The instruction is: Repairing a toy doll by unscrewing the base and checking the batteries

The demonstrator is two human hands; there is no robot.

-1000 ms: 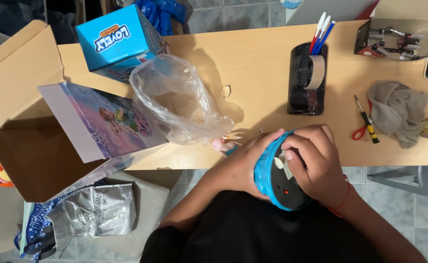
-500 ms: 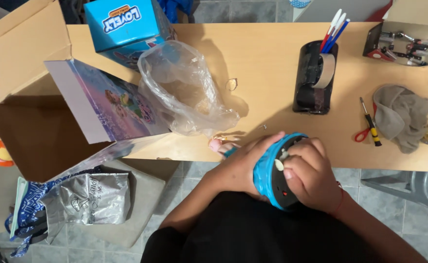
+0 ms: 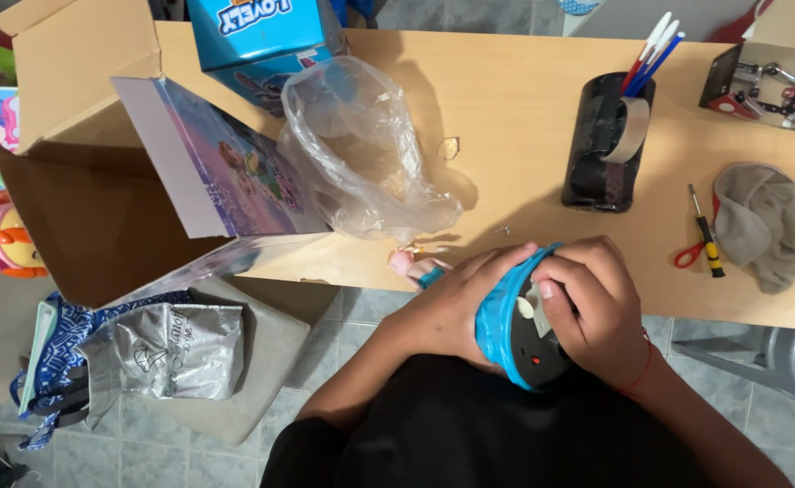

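I hold a round toy (image 3: 513,321) with a blue rim and a black underside between both hands, just off the near edge of the wooden table (image 3: 506,117) and above my lap. My left hand (image 3: 447,303) is closed around the blue rim from the left, fingers curled over its upper edge. My right hand (image 3: 596,303) is closed on the right side, thumb pressed on the black face beside a small pale tab; a tiny red dot shows lower down on that face.

Handling, as I judge it: the body looks like rigid moulded plastic, light enough to carry in two hands without strain. The blue rim looks smooth and could slip, so the sound grip is across the rim on opposite sides, as now. The pale tab looks thin and is the part most likely to snap if forced. A small doll-like figure (image 3: 413,265) projects from the far side past my left hand, and I would not lift by it.

Orientation: the toy is turned on edge, its black underside facing me and to my right. Its long axis, from underside to figure, runs towards the left, roughly along the table's edge.

A crumpled clear plastic bag (image 3: 361,154) lies on the table near the figure; an open cardboard box (image 3: 72,181) sits well to the left.
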